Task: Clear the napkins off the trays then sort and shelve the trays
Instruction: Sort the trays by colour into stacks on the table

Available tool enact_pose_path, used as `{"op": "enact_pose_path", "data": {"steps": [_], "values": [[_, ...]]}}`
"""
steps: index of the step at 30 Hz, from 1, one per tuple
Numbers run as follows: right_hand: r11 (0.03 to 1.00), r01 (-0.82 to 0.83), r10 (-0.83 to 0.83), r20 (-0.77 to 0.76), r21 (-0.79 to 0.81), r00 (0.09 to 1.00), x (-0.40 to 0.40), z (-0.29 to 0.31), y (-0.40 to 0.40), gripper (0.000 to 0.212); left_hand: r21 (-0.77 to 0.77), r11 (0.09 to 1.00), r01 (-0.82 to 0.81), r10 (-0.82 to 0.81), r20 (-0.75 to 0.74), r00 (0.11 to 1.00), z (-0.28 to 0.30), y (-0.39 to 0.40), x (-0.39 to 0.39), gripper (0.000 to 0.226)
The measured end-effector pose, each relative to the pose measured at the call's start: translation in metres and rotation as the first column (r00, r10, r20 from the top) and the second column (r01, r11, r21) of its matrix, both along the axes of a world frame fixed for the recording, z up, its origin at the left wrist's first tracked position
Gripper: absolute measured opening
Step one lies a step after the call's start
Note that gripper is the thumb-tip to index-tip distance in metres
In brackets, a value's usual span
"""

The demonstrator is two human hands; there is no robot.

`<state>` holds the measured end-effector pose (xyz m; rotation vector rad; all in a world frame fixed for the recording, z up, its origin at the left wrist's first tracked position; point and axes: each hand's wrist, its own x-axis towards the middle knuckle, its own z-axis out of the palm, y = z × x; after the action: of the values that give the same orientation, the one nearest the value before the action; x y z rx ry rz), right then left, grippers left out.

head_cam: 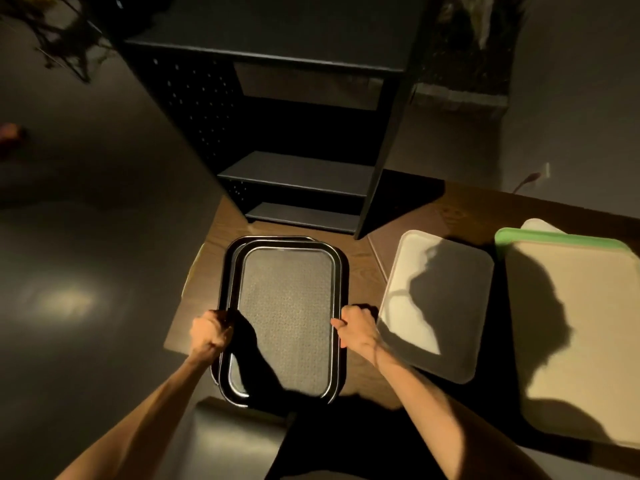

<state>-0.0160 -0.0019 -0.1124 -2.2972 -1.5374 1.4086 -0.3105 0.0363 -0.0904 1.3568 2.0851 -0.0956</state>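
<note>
Dim room, dark floor; a brown wooden table (367,271) stands against a black open shelving unit (298,174). On the table's left portion lie 2 stacked black trays (287,320) with grey textured insets, the upper one slightly offset from the lower. The left hand (209,336) grips the stack's left rim, fingers curled round the edge, so the rim passes through the fist. The right hand (356,329) holds the right rim, thumb lying on top of the rim, remaining fingers curled under and hidden. To the right, apart from the stack, lies a white tray (450,271). Further right, a beige tray (588,341) rests over a green-rimmed tray (519,233), with something white behind, unidentifiable.
</note>
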Motion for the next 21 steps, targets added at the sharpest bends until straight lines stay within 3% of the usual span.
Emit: {"op": "enact_pose_path", "data": {"steps": [9,14,16,18,21], "values": [[0.995,-0.027,0.01,0.171,0.093,0.985,-0.028,0.0,0.027,0.042,0.098,0.995,0.016,-0.019,0.026,0.999,-0.009,0.017,-0.029,0.018],[0.999,-0.051,0.047,0.254,0.01,0.966,-0.042,-0.008,0.034,0.038,0.07,0.991,0.118,-0.117,-0.007,0.993,-0.002,0.021,-0.035,0.024],[1.0,-0.016,0.019,0.236,-0.014,0.972,-0.045,-0.007,0.034,0.032,0.057,0.992,0.111,-0.116,0.081,0.99,-0.009,0.021,-0.045,0.033],[0.993,0.079,-0.067,0.134,-0.09,0.989,-0.047,-0.007,0.033,0.04,0.006,0.999,0.035,-0.035,0.166,0.985,-0.021,0.021,-0.051,0.037],[0.964,0.157,-0.162,-0.006,-0.213,0.987,-0.048,-0.012,0.032,0.051,-0.096,0.994,-0.054,0.076,0.238,0.968,-0.027,0.027,-0.042,0.004]]}}
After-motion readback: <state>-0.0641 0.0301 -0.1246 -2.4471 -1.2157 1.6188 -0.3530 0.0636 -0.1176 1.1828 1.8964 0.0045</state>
